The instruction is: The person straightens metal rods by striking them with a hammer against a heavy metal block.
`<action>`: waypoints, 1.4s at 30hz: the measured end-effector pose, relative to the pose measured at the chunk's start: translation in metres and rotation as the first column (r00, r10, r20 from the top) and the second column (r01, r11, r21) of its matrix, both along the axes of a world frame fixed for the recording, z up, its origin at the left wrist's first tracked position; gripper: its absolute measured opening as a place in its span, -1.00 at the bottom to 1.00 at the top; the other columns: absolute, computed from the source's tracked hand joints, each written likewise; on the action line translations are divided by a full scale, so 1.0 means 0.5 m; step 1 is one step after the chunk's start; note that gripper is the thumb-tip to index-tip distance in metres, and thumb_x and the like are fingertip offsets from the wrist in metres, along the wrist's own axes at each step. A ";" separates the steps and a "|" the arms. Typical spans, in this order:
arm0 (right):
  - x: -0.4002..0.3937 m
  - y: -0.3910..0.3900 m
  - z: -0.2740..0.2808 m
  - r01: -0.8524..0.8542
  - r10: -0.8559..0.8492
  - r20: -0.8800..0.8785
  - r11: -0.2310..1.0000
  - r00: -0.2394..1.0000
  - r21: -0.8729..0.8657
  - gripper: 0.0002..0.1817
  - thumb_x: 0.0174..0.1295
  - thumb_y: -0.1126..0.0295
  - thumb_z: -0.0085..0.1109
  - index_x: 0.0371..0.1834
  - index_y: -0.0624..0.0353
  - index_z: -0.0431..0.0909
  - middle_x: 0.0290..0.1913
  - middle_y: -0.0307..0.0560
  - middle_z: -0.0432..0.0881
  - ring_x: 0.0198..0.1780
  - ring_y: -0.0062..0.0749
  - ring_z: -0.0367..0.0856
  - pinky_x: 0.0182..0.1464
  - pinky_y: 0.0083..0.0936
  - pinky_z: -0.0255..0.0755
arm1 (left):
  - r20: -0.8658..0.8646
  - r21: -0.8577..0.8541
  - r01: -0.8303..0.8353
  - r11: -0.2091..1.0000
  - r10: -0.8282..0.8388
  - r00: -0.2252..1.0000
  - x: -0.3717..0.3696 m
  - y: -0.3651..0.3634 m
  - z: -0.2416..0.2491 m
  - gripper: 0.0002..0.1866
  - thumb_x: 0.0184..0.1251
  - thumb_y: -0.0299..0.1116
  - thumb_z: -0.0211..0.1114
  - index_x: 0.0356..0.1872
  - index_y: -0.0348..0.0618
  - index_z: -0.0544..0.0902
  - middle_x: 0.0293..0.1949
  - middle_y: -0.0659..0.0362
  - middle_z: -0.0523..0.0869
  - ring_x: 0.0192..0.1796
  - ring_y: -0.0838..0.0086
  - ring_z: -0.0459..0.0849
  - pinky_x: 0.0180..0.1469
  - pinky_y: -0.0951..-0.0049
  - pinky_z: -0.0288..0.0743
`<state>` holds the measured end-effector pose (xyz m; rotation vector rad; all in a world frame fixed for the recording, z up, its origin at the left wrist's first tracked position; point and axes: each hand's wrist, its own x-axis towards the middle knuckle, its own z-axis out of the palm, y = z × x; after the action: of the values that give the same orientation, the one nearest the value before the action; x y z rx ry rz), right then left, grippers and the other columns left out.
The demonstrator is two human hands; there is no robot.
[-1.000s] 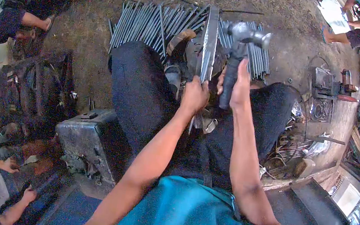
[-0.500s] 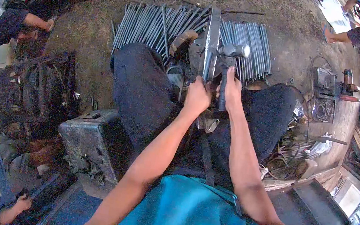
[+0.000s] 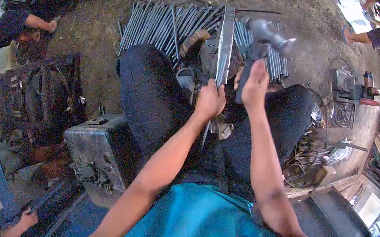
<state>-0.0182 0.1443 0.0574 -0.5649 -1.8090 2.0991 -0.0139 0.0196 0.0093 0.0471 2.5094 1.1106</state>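
My left hand (image 3: 210, 100) grips the near end of a long flat metal bar (image 3: 224, 41), which runs away from me over a round anvil block (image 3: 206, 53) between my knees. To the right of the bar, my right hand (image 3: 254, 83) is closed around the dark handle of a hammer (image 3: 261, 37). The hammer's steel head is raised and blurred. Behind the bar, a row of several thin metal rods (image 3: 164, 24) lies on the dirt floor.
A dark metal box (image 3: 95, 147) stands by my left knee, and a black machine (image 3: 34, 95) sits further left. Scrap metal and tools (image 3: 339, 114) lie at the right. Other people sit at the far left (image 3: 15, 26), top right (image 3: 379, 33) and bottom left (image 3: 25, 219).
The hammer came down onto the bar half a second ago and has now swung back up. My left hand has kept the bar in place.
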 end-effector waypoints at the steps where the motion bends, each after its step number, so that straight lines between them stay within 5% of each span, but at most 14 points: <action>1: 0.021 0.000 -0.037 -0.097 0.087 0.219 0.995 0.972 0.035 -0.45 0.47 -0.12 -0.10 -0.44 0.17 0.47 -0.60 -0.21 0.51 -0.61 -0.55 0.49 -0.58 -0.50 0.36 | 0.021 0.013 0.015 1.000 -0.016 1.000 -0.001 -0.003 0.004 -0.66 0.40 -0.27 0.15 -0.18 -0.49 0.48 -0.36 -0.43 0.64 -0.23 -0.35 0.64 -0.14 -0.13 0.52; 3: 0.037 0.004 -0.163 -0.189 0.002 0.428 0.899 0.904 0.395 -0.40 0.44 -0.16 -0.06 -0.36 0.24 0.53 -0.55 -0.20 0.54 -0.58 -0.54 0.52 -0.55 -0.46 0.39 | 0.043 0.027 0.032 0.999 -0.033 0.998 0.003 -0.007 0.002 -0.64 0.38 -0.26 0.15 -0.15 -0.49 0.47 -0.32 -0.45 0.64 -0.18 -0.34 0.64 -0.08 -0.11 0.53; 7: 0.034 -0.012 -0.079 -0.175 0.094 0.545 0.980 0.833 0.099 -0.37 0.42 -0.18 -0.03 -0.28 0.31 0.57 -0.52 -0.16 0.57 -0.58 -0.51 0.54 -0.53 -0.44 0.41 | -0.014 0.037 0.009 0.999 -0.009 1.000 0.005 -0.003 -0.014 -0.68 0.33 -0.33 0.20 -0.17 -0.48 0.46 -0.38 -0.41 0.65 -0.24 -0.30 0.67 -0.18 -0.12 0.54; 11: 0.021 -0.005 0.001 -0.149 0.196 0.450 0.979 0.871 -0.137 -0.36 0.39 -0.24 -0.04 -0.26 0.25 0.55 -0.55 -0.20 0.55 -0.61 -0.56 0.50 -0.61 -0.53 0.37 | -0.053 0.158 -0.016 0.987 0.025 0.998 0.014 -0.006 -0.021 -0.69 0.34 -0.33 0.20 -0.20 -0.48 0.45 -0.39 -0.42 0.64 -0.27 -0.31 0.66 -0.25 -0.11 0.54; 18: -0.002 0.008 0.126 -0.061 0.063 -0.060 0.997 0.996 0.038 -0.46 0.50 -0.11 -0.16 -0.48 0.12 0.35 -0.64 -0.24 0.48 -0.67 -0.60 0.42 -0.61 -0.59 0.32 | 0.048 0.044 -0.036 0.998 0.034 0.998 0.018 0.005 0.011 -0.71 0.40 -0.32 0.17 -0.18 -0.43 0.43 -0.35 -0.39 0.64 -0.21 -0.32 0.64 -0.13 -0.15 0.48; 21: 0.009 0.010 0.007 -0.036 0.051 -0.089 0.985 0.995 0.169 -0.45 0.49 -0.10 -0.14 -0.48 0.15 0.35 -0.63 -0.24 0.45 -0.66 -0.62 0.40 -0.60 -0.56 0.31 | 0.017 0.054 -0.023 0.998 0.022 1.000 0.016 0.002 0.002 -0.72 0.38 -0.33 0.17 -0.19 -0.44 0.42 -0.38 -0.42 0.63 -0.24 -0.35 0.63 -0.16 -0.16 0.49; 23: 0.033 0.018 -0.091 -0.159 0.020 0.288 0.869 0.957 0.469 -0.54 0.45 0.06 0.01 -0.11 0.35 0.57 -0.33 0.26 0.70 -0.28 0.13 0.71 -0.21 -0.15 0.53 | -0.017 0.080 -0.002 0.997 0.003 1.000 0.019 0.001 -0.010 -0.73 0.37 -0.36 0.16 -0.20 -0.44 0.40 -0.40 -0.45 0.62 -0.27 -0.37 0.63 -0.19 -0.17 0.50; 25: 0.043 0.005 -0.100 -0.244 0.079 0.334 0.837 0.939 0.489 -0.50 0.44 0.05 0.00 0.04 0.35 0.55 -0.17 0.37 0.67 -0.02 0.31 0.62 0.01 -0.07 0.48 | -0.082 0.085 -0.021 0.996 0.028 0.996 0.020 0.001 -0.011 -0.71 0.35 -0.35 0.18 -0.17 -0.44 0.41 -0.38 -0.44 0.63 -0.25 -0.35 0.64 -0.17 -0.16 0.52; 31: 0.035 -0.011 -0.109 -0.340 0.109 0.560 0.882 0.821 0.327 -0.37 0.42 -0.13 -0.07 -0.05 0.34 0.60 -0.19 0.37 0.68 -0.02 0.26 0.64 0.04 -0.08 0.47 | 0.024 0.039 -0.063 0.997 0.062 0.998 0.028 0.004 -0.020 -0.62 0.38 -0.26 0.11 -0.11 -0.50 0.42 -0.30 -0.48 0.62 -0.16 -0.39 0.62 -0.03 -0.17 0.47; 33: 0.039 -0.010 -0.129 -0.308 0.098 0.534 0.896 0.840 0.319 -0.37 0.42 -0.14 -0.07 -0.04 0.34 0.59 -0.22 0.34 0.70 -0.08 0.21 0.69 0.01 -0.08 0.48 | -0.180 -0.015 0.110 0.994 -0.111 0.977 0.037 -0.008 -0.085 -0.64 0.40 -0.26 0.10 -0.11 -0.49 0.42 -0.30 -0.47 0.63 -0.16 -0.38 0.63 -0.04 -0.16 0.48; 35: 0.024 -0.010 -0.092 -0.253 0.138 0.431 0.942 0.892 0.222 -0.38 0.44 -0.11 -0.06 -0.07 0.37 0.57 -0.32 0.18 0.72 -0.25 0.00 0.71 -0.08 -0.15 0.51 | -0.100 0.075 0.017 0.997 -0.009 0.995 0.030 0.000 -0.030 -0.64 0.42 -0.27 0.08 -0.11 -0.49 0.41 -0.31 -0.47 0.63 -0.15 -0.37 0.63 -0.04 -0.16 0.48; 36: 0.022 -0.003 -0.045 -0.219 0.202 0.478 0.976 0.855 -0.022 -0.42 0.45 -0.10 -0.03 -0.14 0.34 0.57 -0.47 -0.05 0.66 -0.48 -0.32 0.63 -0.35 -0.31 0.51 | 0.001 0.152 -0.086 0.985 0.087 0.996 0.027 0.002 -0.003 -0.65 0.43 -0.27 0.06 -0.11 -0.48 0.41 -0.31 -0.47 0.63 -0.15 -0.36 0.63 -0.04 -0.15 0.48; 37: 0.012 0.005 -0.003 -0.219 0.217 0.410 0.975 0.886 -0.044 -0.45 0.45 -0.10 -0.02 -0.24 0.28 0.56 -0.56 -0.20 0.55 -0.62 -0.53 0.50 -0.58 -0.48 0.40 | 0.002 0.152 -0.090 0.984 0.091 0.996 0.025 0.002 -0.001 -0.65 0.43 -0.27 0.06 -0.11 -0.48 0.41 -0.31 -0.47 0.63 -0.15 -0.36 0.63 -0.04 -0.15 0.48; 42: -0.072 0.056 0.190 -0.083 0.081 0.023 0.982 0.996 0.168 -0.36 0.44 -0.21 -0.12 -0.50 0.16 0.48 -0.62 -0.18 0.53 -0.66 -0.53 0.47 -0.58 -0.57 0.35 | 0.058 0.047 -0.066 0.997 0.063 0.996 0.029 0.009 0.024 -0.68 0.47 -0.28 0.04 -0.13 -0.45 0.36 -0.34 -0.46 0.63 -0.22 -0.36 0.63 -0.13 -0.16 0.49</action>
<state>-0.0543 0.1721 0.1523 -0.4721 -2.0276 1.9711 0.0005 0.0240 0.0213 -0.0517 2.4495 1.1825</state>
